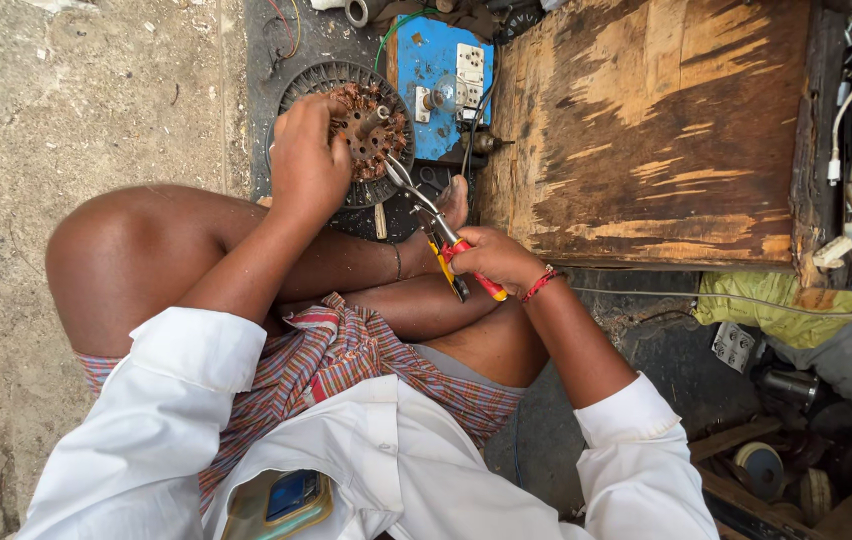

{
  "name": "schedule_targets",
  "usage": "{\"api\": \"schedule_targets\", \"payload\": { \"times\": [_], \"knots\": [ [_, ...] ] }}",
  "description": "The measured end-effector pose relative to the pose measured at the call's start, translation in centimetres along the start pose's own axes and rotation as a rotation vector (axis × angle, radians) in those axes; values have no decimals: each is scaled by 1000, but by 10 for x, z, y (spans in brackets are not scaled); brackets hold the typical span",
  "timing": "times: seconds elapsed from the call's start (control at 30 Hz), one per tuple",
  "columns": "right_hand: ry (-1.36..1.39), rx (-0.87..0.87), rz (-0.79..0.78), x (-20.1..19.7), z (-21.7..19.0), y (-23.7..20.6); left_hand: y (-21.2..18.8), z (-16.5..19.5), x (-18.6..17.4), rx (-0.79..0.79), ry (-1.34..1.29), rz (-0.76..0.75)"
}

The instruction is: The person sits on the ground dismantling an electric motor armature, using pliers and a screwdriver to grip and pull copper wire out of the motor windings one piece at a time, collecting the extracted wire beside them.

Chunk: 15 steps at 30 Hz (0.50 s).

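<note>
Left hand (308, 165): upper centre-left of frame, fingers curled over the rim of a copper-wound fan stator (371, 125), gripping it.
Stator: upper centre, shaft upright, resting on a dark round ribbed fan housing (316, 80).
Right hand (491, 258): centre of frame, fingers wrapped tight round the red-and-yellow handles of pliers (431, 215).
Pliers: slanted up-left, metal tips touching the stator windings at their lower right edge.
Blue switchboard (441, 70) with white sockets: top centre, just beside the stator.
Worn wooden board (656, 130): upper right.
Phone (281, 500) in shirt pocket: bottom centre-left.
</note>
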State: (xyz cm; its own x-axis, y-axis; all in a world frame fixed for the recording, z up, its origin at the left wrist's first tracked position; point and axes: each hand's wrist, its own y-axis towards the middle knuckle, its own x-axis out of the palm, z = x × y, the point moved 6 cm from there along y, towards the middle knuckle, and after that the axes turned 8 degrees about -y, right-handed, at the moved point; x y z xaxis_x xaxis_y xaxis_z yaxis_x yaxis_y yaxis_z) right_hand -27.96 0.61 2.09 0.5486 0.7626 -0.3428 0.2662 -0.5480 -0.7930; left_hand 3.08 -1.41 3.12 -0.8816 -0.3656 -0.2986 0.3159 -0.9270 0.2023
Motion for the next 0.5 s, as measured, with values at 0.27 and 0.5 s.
{"api": "schedule_targets", "payload": {
  "times": [0.27, 0.5],
  "knots": [
    [-347, 20, 60, -21, -18, 1, 22, 0, 17, 53, 86, -164],
    [-525, 86, 101, -29, -39, -7, 27, 1, 31, 54, 144, -295]
  ]
}}
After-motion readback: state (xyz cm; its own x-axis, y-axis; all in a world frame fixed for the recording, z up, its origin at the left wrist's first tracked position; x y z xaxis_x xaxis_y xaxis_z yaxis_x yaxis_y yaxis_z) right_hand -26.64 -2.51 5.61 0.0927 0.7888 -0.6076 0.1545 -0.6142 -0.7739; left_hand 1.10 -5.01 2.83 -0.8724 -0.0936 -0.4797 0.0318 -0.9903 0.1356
